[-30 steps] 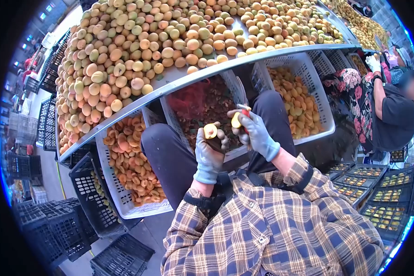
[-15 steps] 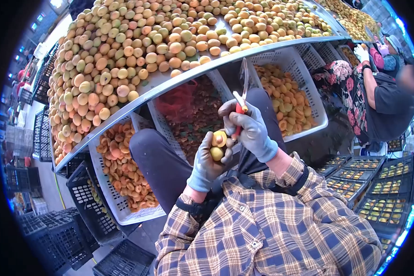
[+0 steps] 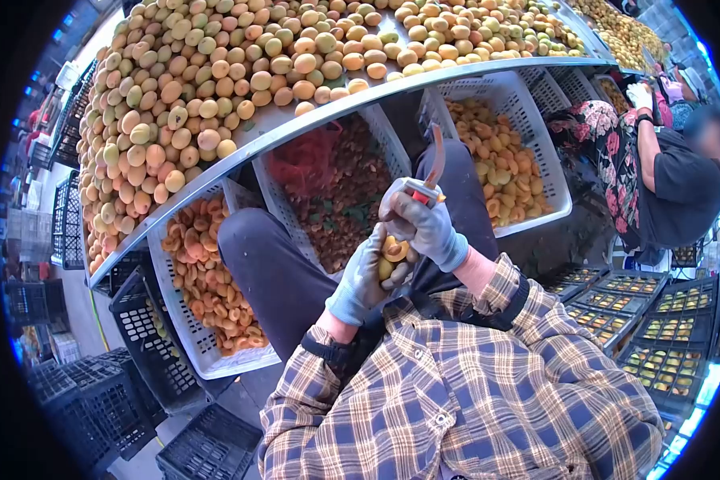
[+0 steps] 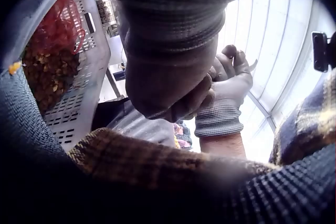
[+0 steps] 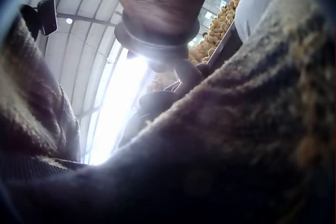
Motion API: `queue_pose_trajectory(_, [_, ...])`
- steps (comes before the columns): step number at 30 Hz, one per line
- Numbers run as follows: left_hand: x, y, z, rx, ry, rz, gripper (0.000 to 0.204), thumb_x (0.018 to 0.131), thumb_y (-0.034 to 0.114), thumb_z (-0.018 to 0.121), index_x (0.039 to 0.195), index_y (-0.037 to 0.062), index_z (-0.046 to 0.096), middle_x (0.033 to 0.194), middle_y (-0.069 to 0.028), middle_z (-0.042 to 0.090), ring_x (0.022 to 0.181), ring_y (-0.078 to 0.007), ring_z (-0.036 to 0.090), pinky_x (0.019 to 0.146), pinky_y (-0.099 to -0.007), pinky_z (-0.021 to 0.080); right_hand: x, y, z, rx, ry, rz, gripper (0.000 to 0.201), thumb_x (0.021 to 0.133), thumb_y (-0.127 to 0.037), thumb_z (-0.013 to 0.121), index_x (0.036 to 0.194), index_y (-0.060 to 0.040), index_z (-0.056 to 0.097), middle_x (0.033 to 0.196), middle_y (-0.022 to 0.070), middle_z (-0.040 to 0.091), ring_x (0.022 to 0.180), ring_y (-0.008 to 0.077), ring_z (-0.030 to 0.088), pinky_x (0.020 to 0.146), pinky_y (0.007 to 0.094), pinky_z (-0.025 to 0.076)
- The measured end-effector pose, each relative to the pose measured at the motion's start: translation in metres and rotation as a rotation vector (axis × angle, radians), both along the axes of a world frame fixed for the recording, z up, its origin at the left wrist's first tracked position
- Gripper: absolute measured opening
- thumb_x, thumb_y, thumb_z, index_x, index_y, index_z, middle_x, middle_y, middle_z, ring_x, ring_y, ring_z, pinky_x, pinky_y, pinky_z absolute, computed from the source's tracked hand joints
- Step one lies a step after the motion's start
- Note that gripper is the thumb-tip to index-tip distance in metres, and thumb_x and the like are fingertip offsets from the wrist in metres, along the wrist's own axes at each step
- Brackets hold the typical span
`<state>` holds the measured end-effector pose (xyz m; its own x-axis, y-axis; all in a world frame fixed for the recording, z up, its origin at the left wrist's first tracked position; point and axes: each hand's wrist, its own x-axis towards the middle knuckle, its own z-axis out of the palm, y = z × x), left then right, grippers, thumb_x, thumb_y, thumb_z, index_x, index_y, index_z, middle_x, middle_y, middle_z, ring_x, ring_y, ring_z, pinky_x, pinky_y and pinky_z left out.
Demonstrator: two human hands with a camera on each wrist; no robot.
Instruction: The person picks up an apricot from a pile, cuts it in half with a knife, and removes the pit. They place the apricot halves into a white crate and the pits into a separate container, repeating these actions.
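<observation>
My gloved left hand (image 3: 362, 276) holds cut apricot pieces (image 3: 394, 250) low between my knees, a cut face turned up. My gloved right hand (image 3: 428, 224) grips a red-handled cutting tool (image 3: 435, 164), whose long curved blade points up and away. A short flat metal part crosses near its red handle (image 3: 421, 197). The right fingers come right up to the fruit, so the two hands overlap there. In the left wrist view the left hand (image 4: 170, 82) hides the fruit, with the right hand (image 4: 231, 82) behind it. The right wrist view is mostly sleeve and dark glove.
A metal-edged table (image 3: 296, 128) heaped with whole apricots curves ahead. Below it stand white crates of halved apricots on the left (image 3: 236, 368) and right (image 3: 564, 210). Between them, another crate (image 3: 388, 140) holds brown scraps and red netting. Black crates (image 3: 208, 444) lie at left; another person (image 3: 672, 184) sits at right.
The cut piece earlier in my right hand is now with the other in my left. My right hand has come down against the left. The head view has shifted slightly.
</observation>
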<state>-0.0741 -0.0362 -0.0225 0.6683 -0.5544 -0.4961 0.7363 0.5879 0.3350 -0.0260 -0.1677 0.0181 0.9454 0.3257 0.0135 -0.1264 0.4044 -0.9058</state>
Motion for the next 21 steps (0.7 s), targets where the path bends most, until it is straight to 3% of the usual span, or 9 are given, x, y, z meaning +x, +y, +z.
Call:
queue_pose_trajectory(5, [-0.002, 0.006, -0.017, -0.218, 0.075, -0.060, 0.041, 0.098, 0.045, 0.043, 0.100, 0.0048, 0.054, 0.075, -0.0066, 0.059, 0.046, -0.0096, 0.049, 0.041, -0.0178, 0.035, -0.002, 0.003, -0.013, 0.091, 0.065, -0.031, 0.024, 0.095, -0.017, 0.051, 0.078, -0.0011, 0.058, 0.062, 0.0008, 0.050, 0.046, 0.0062, 0.042, 0.044, 0.0210, 0.033])
queue_pose_trajectory(7, [-0.002, 0.002, -0.020, 0.100, 0.136, -0.036, 0.040, 0.097, 0.048, 0.044, 0.102, 0.0084, 0.052, 0.075, -0.0058, 0.059, 0.042, -0.0079, 0.044, 0.036, -0.0187, 0.035, 0.002, 0.012, -0.021, -0.290, -0.555, -0.071, 0.023, 0.092, -0.017, 0.056, 0.078, 0.0001, 0.060, 0.065, 0.0047, 0.056, 0.050, 0.0105, 0.051, 0.049, 0.0248, 0.041])
queue_pose_trajectory(8, [-0.015, 0.003, -0.037, 0.399, -0.295, 0.021, 0.035, 0.096, 0.043, 0.046, 0.107, 0.0095, 0.051, 0.087, -0.0035, 0.060, 0.055, -0.0090, 0.055, 0.045, -0.0196, 0.043, -0.001, 0.013, -0.023, -0.395, -0.683, -0.030, 0.018, 0.087, -0.016, 0.063, 0.079, -0.0004, 0.061, 0.066, 0.0066, 0.059, 0.056, 0.0137, 0.057, 0.055, 0.0281, 0.046])
queue_pose_trajectory(9, [-0.013, 0.002, -0.030, 0.402, -0.296, 0.019, 0.035, 0.096, 0.043, 0.046, 0.107, 0.0095, 0.051, 0.087, -0.0035, 0.060, 0.055, -0.0090, 0.055, 0.045, -0.0196, 0.043, -0.009, 0.014, -0.010, -0.390, -0.452, 0.097, 0.013, 0.084, -0.014, 0.066, 0.079, -0.0021, 0.061, 0.063, 0.0064, 0.058, 0.057, 0.0146, 0.059, 0.055, 0.0290, 0.046])
queue_pose_trajectory(13, [-0.012, 0.001, -0.030, 0.081, 0.065, 0.131, 0.036, 0.096, 0.038, 0.049, 0.117, 0.0094, 0.050, 0.104, -0.0023, 0.059, 0.084, -0.0128, 0.063, 0.062, -0.0232, 0.052, -0.008, 0.016, -0.015, -0.465, -0.520, 0.123, 0.016, 0.085, -0.017, 0.066, 0.080, -0.0023, 0.061, 0.063, 0.0052, 0.058, 0.057, 0.0118, 0.057, 0.055, 0.0279, 0.046])
queue_pose_trajectory(15, [-0.015, 0.005, -0.030, 0.323, -0.531, 0.044, 0.036, 0.097, 0.040, 0.047, 0.114, 0.0090, 0.052, 0.099, -0.0019, 0.060, 0.080, -0.0107, 0.062, 0.060, -0.0216, 0.051, -0.002, 0.017, -0.024, -0.205, -0.438, -0.032, 0.019, 0.087, -0.018, 0.064, 0.080, -0.0015, 0.061, 0.066, 0.0029, 0.059, 0.057, 0.0114, 0.056, 0.056, 0.0275, 0.047])
queue_pose_trajectory(17, [-0.008, 0.005, -0.015, 0.312, -0.343, -0.043, 0.037, 0.098, 0.041, 0.040, 0.110, 0.0088, 0.054, 0.083, -0.0026, 0.059, 0.059, -0.0098, 0.054, 0.048, -0.0220, 0.043, 0.000, 0.005, -0.021, -0.001, 0.118, 0.064, 0.023, 0.095, -0.019, 0.055, 0.079, -0.0022, 0.058, 0.063, 0.0003, 0.053, 0.047, 0.0050, 0.044, 0.043, 0.0211, 0.033])
queue_pose_trajectory(19, [-0.002, 0.005, -0.017, -0.003, 0.074, -0.079, 0.034, 0.098, 0.038, 0.039, 0.097, 0.0084, 0.055, 0.069, -0.0023, 0.055, 0.044, -0.0062, 0.043, 0.038, -0.0178, 0.031, 0.005, 0.006, -0.028, 0.290, 0.183, 0.019, 0.025, 0.096, -0.023, 0.053, 0.080, -0.0034, 0.056, 0.058, -0.0019, 0.046, 0.042, 0.0031, 0.036, 0.039, 0.0203, 0.025])
queue_pose_trajectory(21, [0.001, 0.003, -0.015, -0.034, 0.100, -0.079, 0.033, 0.098, 0.037, 0.039, 0.091, 0.0098, 0.056, 0.063, -0.0009, 0.053, 0.038, -0.0072, 0.039, 0.034, -0.0196, 0.028, 0.007, 0.004, -0.030, 0.376, 0.243, 0.010, 0.027, 0.097, -0.026, 0.052, 0.080, -0.0042, 0.054, 0.054, -0.0040, 0.039, 0.038, 0.0045, 0.032, 0.037, 0.0211, 0.024])
